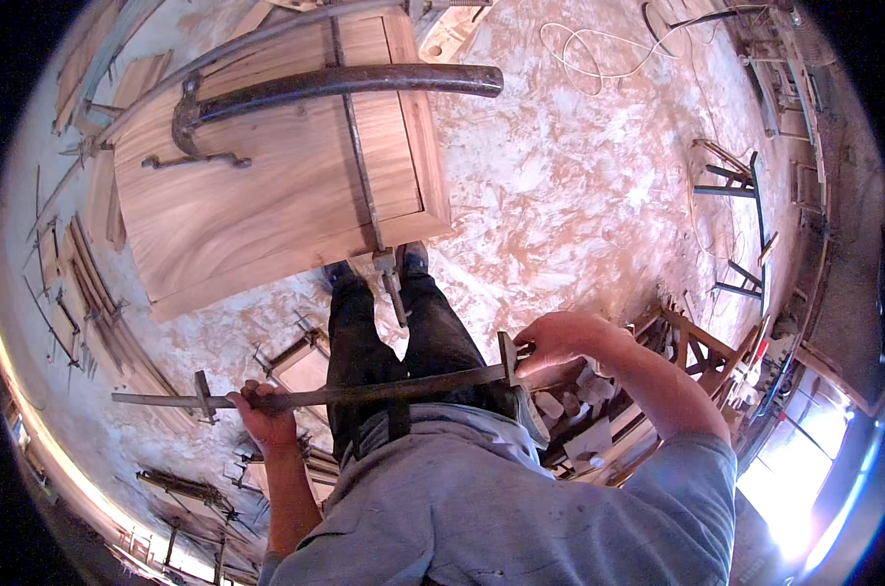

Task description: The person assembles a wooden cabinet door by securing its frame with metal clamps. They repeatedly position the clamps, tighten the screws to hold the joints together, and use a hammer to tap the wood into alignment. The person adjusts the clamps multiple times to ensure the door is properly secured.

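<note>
A long metal bar clamp (393, 390) lies level across the front of my thighs. My left hand (266, 414) is wrapped round its bar, close to the sliding jaw (203, 397) near the left end. At the other end, my right hand (559, 342) pinches the upright flat piece (508, 357) at the clamp's head. Whether that piece is part of the clamp or a loose pad, I cannot tell. Beyond my feet is a large wooden panel assembly (257, 205), with another bar clamp (359, 166) running across it and its screw end toward me.
A big dark clamp (345, 86) spans the panel's upper part. Wooden strips and clamps (91, 283) lie along the left. At the right stand metal-legged frames (740, 186) and a bin of wood offcuts (598, 410). A pale cable (598, 68) loops over the stained floor.
</note>
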The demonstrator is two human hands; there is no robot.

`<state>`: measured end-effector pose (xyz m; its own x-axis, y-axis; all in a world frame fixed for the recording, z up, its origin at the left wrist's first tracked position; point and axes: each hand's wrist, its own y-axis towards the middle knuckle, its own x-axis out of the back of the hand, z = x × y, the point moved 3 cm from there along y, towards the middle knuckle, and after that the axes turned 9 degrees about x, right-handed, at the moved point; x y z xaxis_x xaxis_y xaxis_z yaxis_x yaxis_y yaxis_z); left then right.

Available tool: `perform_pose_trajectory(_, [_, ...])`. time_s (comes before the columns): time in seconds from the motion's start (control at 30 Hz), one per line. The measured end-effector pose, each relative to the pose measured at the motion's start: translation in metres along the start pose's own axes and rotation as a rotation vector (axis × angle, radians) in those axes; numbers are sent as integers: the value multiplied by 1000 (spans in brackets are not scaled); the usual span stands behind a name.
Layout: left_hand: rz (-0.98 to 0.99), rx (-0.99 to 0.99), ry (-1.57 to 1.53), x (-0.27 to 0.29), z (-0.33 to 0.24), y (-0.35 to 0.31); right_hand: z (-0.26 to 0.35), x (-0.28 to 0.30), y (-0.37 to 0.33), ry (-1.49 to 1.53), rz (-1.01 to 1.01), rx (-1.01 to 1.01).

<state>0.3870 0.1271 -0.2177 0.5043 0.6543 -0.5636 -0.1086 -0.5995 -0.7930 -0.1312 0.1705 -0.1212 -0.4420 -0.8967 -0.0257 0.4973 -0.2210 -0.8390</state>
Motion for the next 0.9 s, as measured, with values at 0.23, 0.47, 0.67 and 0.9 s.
perform_pose_trajectory(0.23, [-213, -3, -154, -4, 23, 36, -33, -2, 42, -150, -87, -9])
perform_pose_trajectory(0.47, [-554, -153, -138, -40, 28, 99, -31, 45, 72, -323, -311, -5])
perform_pose_trajectory(0.67, [-380, -125, -109, -52, 20, 125, -34, 20, 93, -285, -282, 94])
perform_pose_trajectory(0.9, [-672, -76, 58, -11, 21, 142, -56, 11, 132, -331, -341, 32])
